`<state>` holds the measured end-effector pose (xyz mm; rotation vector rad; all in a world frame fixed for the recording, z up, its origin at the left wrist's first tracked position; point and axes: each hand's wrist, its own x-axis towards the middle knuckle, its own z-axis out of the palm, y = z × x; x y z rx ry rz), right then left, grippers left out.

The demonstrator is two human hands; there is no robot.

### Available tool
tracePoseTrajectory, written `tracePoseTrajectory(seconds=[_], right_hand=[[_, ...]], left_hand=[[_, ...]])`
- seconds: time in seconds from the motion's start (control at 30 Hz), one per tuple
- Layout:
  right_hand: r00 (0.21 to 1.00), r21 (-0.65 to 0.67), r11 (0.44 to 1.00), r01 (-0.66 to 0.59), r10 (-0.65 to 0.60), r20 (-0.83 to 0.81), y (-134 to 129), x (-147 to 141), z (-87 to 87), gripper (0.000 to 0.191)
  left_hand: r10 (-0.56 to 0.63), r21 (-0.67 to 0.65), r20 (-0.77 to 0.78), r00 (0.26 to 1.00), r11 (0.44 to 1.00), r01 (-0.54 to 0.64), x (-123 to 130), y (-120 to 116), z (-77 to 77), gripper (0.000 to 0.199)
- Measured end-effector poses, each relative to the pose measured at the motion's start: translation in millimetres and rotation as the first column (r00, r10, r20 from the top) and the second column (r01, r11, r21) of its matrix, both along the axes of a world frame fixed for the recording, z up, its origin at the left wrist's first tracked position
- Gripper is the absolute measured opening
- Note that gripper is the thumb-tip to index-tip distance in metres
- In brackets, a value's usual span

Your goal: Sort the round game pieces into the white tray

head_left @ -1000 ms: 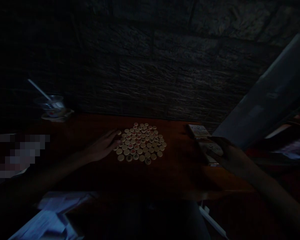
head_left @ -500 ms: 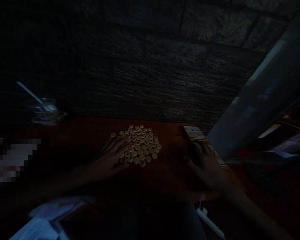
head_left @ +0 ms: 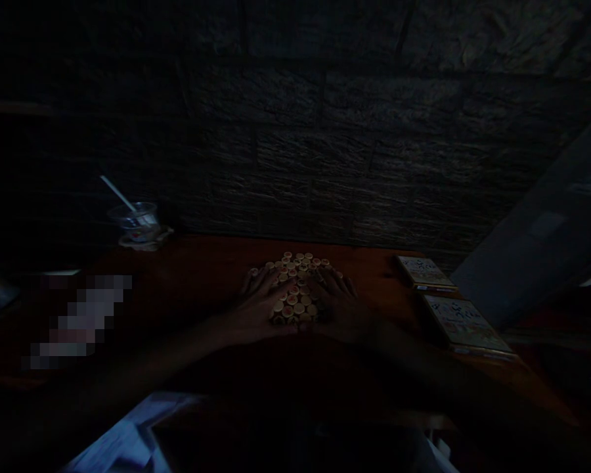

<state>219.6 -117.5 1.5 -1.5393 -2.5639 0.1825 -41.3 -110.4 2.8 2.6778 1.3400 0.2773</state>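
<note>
- Pale papers [head_left: 123,447], cut off by the bottom edge, are on the near left side of the pieces; a white object [head_left: 443,450] to their near right is cropped and too dark to name.
- The left hand [head_left: 263,305] and right hand [head_left: 339,305] flank the pieces, fingers fanned, palms down, covering both edges of the cluster. I cannot tell whether either has hold of any piece; the forearms sink into shadow.
- The pieces [head_left: 299,297] sit on the desk [head_left: 211,263] between the hands: small, round, pale discs packed closely, some with red marks, others plain or too dim to read.
- Two flat boxes [head_left: 465,322] are to the right of the pieces, their dark lettering illegible.
- Far left of the pieces, a clear cup [head_left: 142,215] holds a pale straw [head_left: 117,192] — its contents unclear.
- Beyond the pieces, a rough block wall [head_left: 295,151] fades into darkness.
</note>
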Motion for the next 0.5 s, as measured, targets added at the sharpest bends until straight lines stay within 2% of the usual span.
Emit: tracePoseTrajectory(seconds=[0.17,0.5], right_hand=[[0.999,-0.002,1.000,-0.015,0.015,0.039,16,-1,2.5,0.107],[0.995,0.046,0.997,-0.062,0.059,0.077,49,9,-6.1,0.105]], left_hand=[[0.004,0.011,0.012,1.000,1.000,-0.004,4,15,-2.1,0.105],[0.044,0.015,-0.022,0.999,0.999,-0.044,14,32,4.2,0.105]])
